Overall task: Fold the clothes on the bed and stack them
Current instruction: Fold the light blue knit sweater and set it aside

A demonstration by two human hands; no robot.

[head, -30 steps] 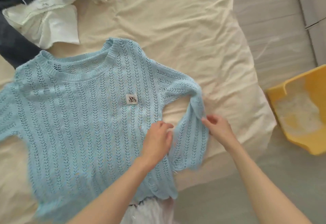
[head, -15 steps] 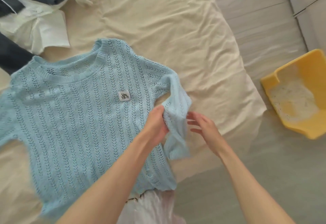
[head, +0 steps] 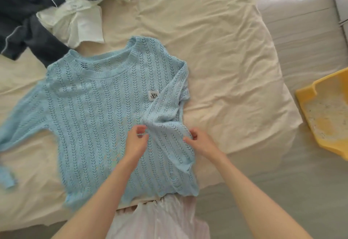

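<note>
Folding is under way on one garment only. Nearest you, a pale pink striped cloth (head: pixel 160 218) hangs at the bed's near edge, just below the hem. Your left hand (head: pixel 136 140) has its fingers curled at the cuff end of the folded-in sleeve (head: pixel 165 110); whether it truly pinches the knit you cannot tell. Your right hand (head: pixel 201 141) pinches the same sleeve's outer edge. The light blue open-knit sweater (head: pixel 98 118) lies flat, front up, on the cream bedsheet (head: pixel 216 50): hem toward you, neckline away, long axis running near to far with a slight tilt. Right sleeve is across the chest, partly covering the small white label (head: pixel 153 95); left sleeve still spreads outward. Beyond, a white garment (head: pixel 75 20) and dark navy clothing (head: pixel 28 12) sit unfolded in a heap. No stack visible; most work remains.
</note>
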